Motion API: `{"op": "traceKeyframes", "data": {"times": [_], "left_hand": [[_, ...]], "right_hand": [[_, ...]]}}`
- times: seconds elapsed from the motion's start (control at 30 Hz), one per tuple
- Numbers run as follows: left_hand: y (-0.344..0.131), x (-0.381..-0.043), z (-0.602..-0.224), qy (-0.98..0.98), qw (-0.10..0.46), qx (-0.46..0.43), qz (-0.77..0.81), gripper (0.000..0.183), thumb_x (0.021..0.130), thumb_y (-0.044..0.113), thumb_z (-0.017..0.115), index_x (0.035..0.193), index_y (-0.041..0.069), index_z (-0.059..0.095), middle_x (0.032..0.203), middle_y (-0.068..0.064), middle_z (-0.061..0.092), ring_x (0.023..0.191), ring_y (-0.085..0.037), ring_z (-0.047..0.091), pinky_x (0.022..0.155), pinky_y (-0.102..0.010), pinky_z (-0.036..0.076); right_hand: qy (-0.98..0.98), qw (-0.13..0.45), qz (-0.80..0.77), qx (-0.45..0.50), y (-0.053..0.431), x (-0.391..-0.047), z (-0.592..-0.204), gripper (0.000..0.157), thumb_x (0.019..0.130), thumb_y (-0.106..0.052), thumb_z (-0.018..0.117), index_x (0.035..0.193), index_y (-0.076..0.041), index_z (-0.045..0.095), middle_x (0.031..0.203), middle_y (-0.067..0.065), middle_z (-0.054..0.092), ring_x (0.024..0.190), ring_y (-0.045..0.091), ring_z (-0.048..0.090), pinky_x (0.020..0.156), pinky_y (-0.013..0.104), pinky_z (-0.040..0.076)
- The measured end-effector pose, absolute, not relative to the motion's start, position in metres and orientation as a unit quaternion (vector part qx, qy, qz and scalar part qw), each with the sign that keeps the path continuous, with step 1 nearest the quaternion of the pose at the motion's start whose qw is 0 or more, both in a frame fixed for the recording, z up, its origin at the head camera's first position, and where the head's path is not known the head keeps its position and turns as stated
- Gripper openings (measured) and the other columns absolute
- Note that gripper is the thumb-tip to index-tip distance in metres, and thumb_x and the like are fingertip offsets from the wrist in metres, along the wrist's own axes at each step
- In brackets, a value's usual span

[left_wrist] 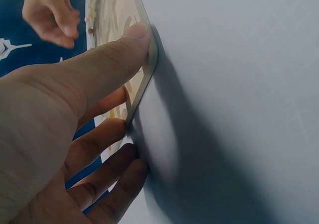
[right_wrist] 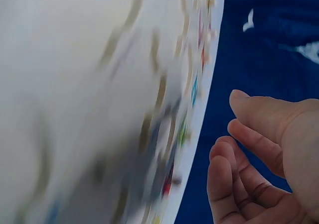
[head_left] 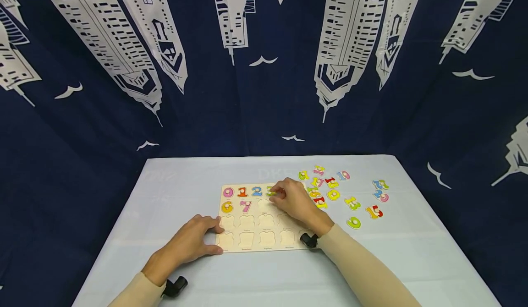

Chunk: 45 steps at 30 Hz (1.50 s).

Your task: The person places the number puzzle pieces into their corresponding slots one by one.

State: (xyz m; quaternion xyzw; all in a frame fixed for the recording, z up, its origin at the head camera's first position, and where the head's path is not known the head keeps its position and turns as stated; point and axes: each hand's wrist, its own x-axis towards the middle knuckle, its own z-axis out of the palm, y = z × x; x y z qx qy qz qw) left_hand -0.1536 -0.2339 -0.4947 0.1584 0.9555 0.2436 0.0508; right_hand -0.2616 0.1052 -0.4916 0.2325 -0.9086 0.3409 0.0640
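A wooden number puzzle board lies on the table, with pieces such as a pink 0, a yellow 6 and a pink 7 in its upper rows. My left hand touches the board's left edge, thumb near the front corner and fingers farther back. In the left wrist view, the thumb rests against the board's rim. Above the board, near the green 3, is my right hand. Its fingers are loosely bent, and the right wrist view shows nothing between thumb and fingertips.
Loose number pieces are scattered right of the board, among them a green 9, a red-orange 15 and a blue-pink 10. The white table meets a dark blue cloth with white buildings behind.
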Motion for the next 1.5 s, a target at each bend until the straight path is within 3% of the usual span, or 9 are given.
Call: {"op": "traceKeyframes", "data": {"times": [0.3,0.47,0.5,0.67,0.87,1.13,1.37,1.5], "left_hand": [[-0.233,-0.154,-0.498,0.957,0.051,0.149,0.243,0.050,0.078,0.033,0.111,0.122,0.023,0.089,0.150,-0.005,0.082,0.125,-0.019,0.070,0.117,-0.052,0.060],[-0.236,-0.154,-0.501,0.954,0.047,0.155,0.250,0.050,0.077,0.032,0.112,0.121,0.023,0.089,0.150,-0.006,0.082,0.122,-0.020,0.070,0.114,-0.053,0.060],[-0.240,-0.157,-0.508,0.951,0.033,0.172,0.255,0.049,0.079,0.035,0.111,0.121,0.023,0.089,0.149,-0.006,0.082,0.120,-0.020,0.070,0.112,-0.048,0.061],[-0.243,-0.157,-0.505,0.950,0.029,0.180,0.252,0.051,0.079,0.038,0.111,0.122,0.023,0.089,0.148,-0.007,0.083,0.120,-0.020,0.070,0.110,-0.048,0.062],[-0.237,-0.154,-0.494,0.956,0.052,0.156,0.242,0.053,0.078,0.035,0.111,0.124,0.022,0.089,0.150,-0.005,0.082,0.123,-0.020,0.069,0.114,-0.052,0.060],[-0.235,-0.156,-0.495,0.958,0.053,0.150,0.240,0.054,0.079,0.034,0.111,0.127,0.022,0.089,0.146,-0.003,0.083,0.125,-0.020,0.069,0.117,-0.053,0.059],[-0.235,-0.156,-0.496,0.957,0.053,0.150,0.242,0.053,0.079,0.033,0.111,0.126,0.022,0.089,0.147,-0.004,0.083,0.122,-0.018,0.068,0.115,-0.052,0.060],[-0.235,-0.155,-0.496,0.958,0.054,0.145,0.243,0.054,0.077,0.032,0.112,0.125,0.022,0.089,0.147,-0.004,0.083,0.122,-0.017,0.068,0.115,-0.052,0.060]], "right_hand": [[-0.931,0.092,0.319,0.153,0.196,-0.267,-0.495,0.026,0.099,-0.015,0.094,0.122,-0.003,0.088,0.113,0.015,0.082,0.086,0.020,0.069,0.074,0.029,0.053],[-0.948,0.072,0.293,0.101,0.241,-0.265,-0.497,0.044,0.097,-0.024,0.098,0.135,-0.006,0.084,0.116,0.017,0.076,0.101,0.034,0.069,0.083,0.042,0.056],[-0.951,0.066,0.287,0.091,0.248,-0.265,-0.498,0.049,0.096,-0.026,0.099,0.138,-0.006,0.083,0.117,0.017,0.075,0.103,0.036,0.067,0.083,0.044,0.056],[-0.960,0.033,0.269,0.065,0.274,-0.267,-0.503,0.065,0.091,-0.038,0.102,0.142,-0.005,0.080,0.125,0.017,0.071,0.097,0.028,0.060,0.078,0.036,0.046],[-0.962,0.039,0.260,0.080,0.283,-0.270,-0.511,0.051,0.093,-0.035,0.101,0.130,-0.004,0.084,0.122,0.017,0.079,0.094,0.023,0.061,0.078,0.033,0.047],[-0.958,0.057,0.270,0.077,0.276,-0.273,-0.515,0.012,0.103,-0.018,0.091,0.106,-0.007,0.087,0.105,0.013,0.079,0.089,0.022,0.062,0.080,0.034,0.048],[-0.956,0.077,0.271,0.085,0.268,-0.275,-0.508,0.009,0.102,-0.014,0.091,0.104,-0.006,0.087,0.095,0.009,0.072,0.084,0.021,0.060,0.077,0.034,0.048],[-0.952,0.082,0.279,0.099,0.254,-0.275,-0.499,0.008,0.102,-0.013,0.091,0.106,-0.007,0.087,0.097,0.009,0.076,0.086,0.021,0.066,0.084,0.040,0.055]]}}
